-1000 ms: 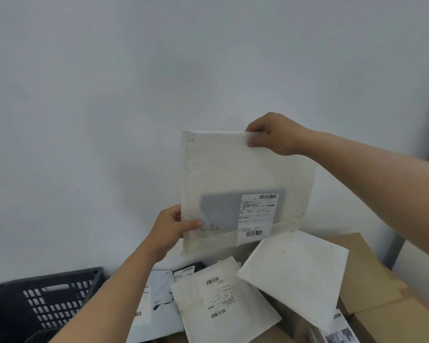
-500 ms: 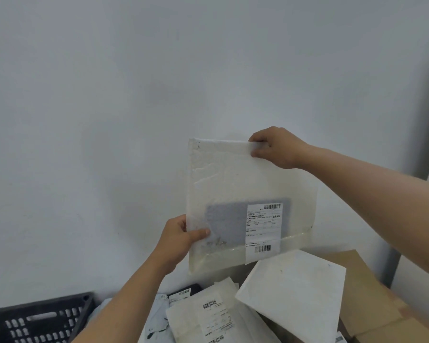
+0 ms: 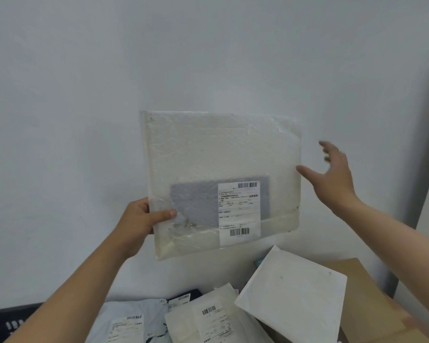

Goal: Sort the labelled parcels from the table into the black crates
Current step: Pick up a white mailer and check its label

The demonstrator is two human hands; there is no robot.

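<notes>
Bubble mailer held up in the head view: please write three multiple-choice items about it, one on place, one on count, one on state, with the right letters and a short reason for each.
1. Where on the bubble mailer is the white label?
A. upper left
B. lower right
C. centre top

2. How many barcodes does that label show?
A. one
B. two
C. four

3. How is the mailer held?
A. by both hands
B. by the left hand only
C. by the right hand only

Answers: 1 B, the label lies low and right of the middle, over a grey patch. 2 B, one barcode is at the label's top and one at its bottom. 3 B, the left hand pinches the lower left edge, while the right hand is spread open and apart from the mailer.
</notes>
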